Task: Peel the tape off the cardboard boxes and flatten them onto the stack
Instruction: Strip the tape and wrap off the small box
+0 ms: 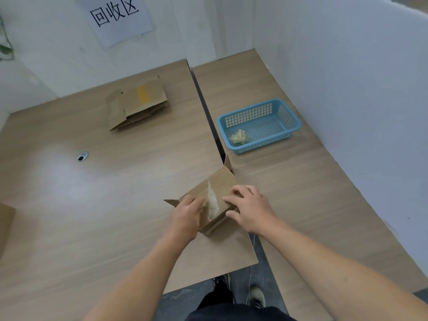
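Note:
A small brown cardboard box point(218, 186) sits near the front right corner of the left table, with a strip of clear tape point(213, 202) running across its top. My left hand point(186, 218) lies on the box's left side, fingers curled at the tape's edge. On the right side of the box top rests my right hand point(249, 210), fingers spread, thumb against the near side. A stack of flattened boxes point(137, 103) lies at the back of the left table.
A blue plastic basket point(259, 125) on the right table holds a wad of removed tape point(238, 136). Another piece of cardboard point(5, 222) shows at the left edge. A cable hole point(82, 156) sits in the left table. White walls enclose the tables; a gap separates them.

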